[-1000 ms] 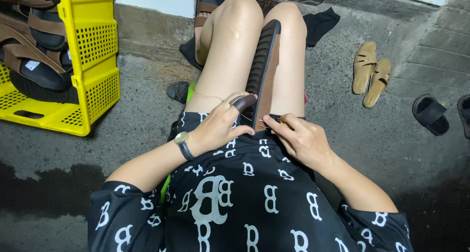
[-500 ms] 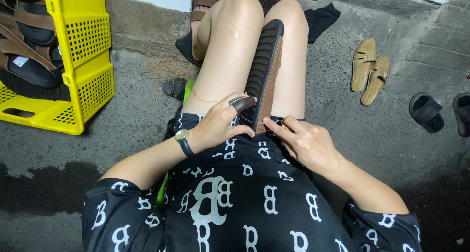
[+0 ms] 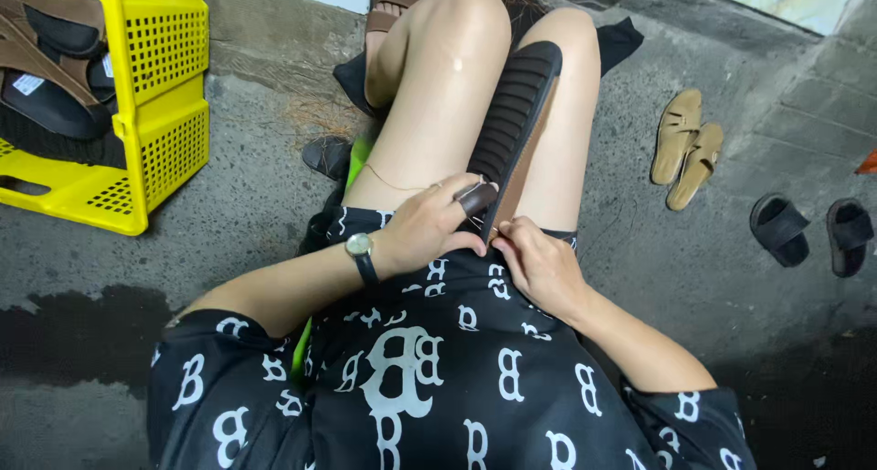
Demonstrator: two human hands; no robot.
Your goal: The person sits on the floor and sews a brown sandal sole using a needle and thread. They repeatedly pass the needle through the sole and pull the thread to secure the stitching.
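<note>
The left hand [image 3: 427, 228], with a wristwatch [image 3: 359, 246] on its wrist, sits just below the middle of the frame, fingers curled around the near end of a black ribbed shoe sole [image 3: 513, 123], with a brown strap piece [image 3: 477, 197] pinched under its fingertips against that end. The right hand [image 3: 539, 262] is just to the right of it and slightly lower, fingers bent and pressed to the same near end of the sole from the other side; whether it grips the sole or only steadies it cannot be told. The sole stands on its edge in the gap between the person's bare knees and runs from the hands up toward the top centre of the frame, its ribbed face turned left. The person sits low over a concrete floor [image 3: 247, 205], wearing a black shirt with white letters that fills the lower middle of the frame. At the upper left stands a yellow plastic crate [image 3: 164, 114] holding brown and black sandals [image 3: 55, 31]. To the right of the knees a pair of tan sandals [image 3: 685, 146] lies on the floor, and farther right, near the frame edge, a pair of black slippers [image 3: 808, 232]. A dark wet patch [image 3: 73, 333] spreads across the floor at lower left.
</note>
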